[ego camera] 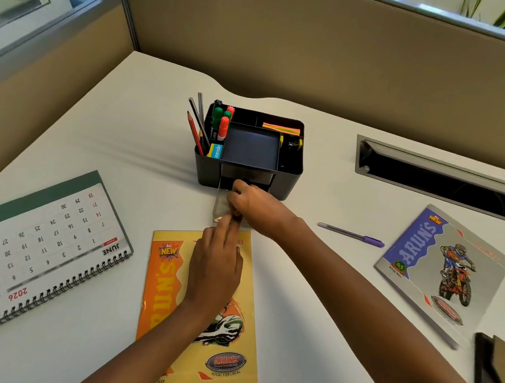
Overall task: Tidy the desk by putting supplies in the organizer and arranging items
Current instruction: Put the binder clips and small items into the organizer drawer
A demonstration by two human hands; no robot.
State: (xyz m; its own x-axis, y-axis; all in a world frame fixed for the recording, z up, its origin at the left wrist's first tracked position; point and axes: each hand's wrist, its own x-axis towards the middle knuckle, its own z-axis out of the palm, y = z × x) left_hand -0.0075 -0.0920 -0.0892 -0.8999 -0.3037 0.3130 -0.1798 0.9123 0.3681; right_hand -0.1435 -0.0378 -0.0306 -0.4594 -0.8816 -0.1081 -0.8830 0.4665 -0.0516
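Observation:
A black desk organizer (290,167) stands mid-desk, holding pencils, markers (222,123), an eraser and coloured sticky notes (282,129). Its clear drawer (221,202) is pulled out toward me. My right hand (256,205) reaches over the open drawer, its fingers curled at the drawer's front end. My left hand (216,265) lies over an orange notebook (202,316), two fingers stretched to the drawer's front edge where they meet the right hand. Whether either hand pinches a small item there is hidden. A purple pen (352,235) lies loose to the right.
A spiral desk calendar (38,257) lies flat at the left. A grey notebook with a motorbike picture (444,271) lies at the right, beyond it a cable slot (443,179) in the desk. Brown and black folders (496,366) sit at the right edge. Partition walls close the back.

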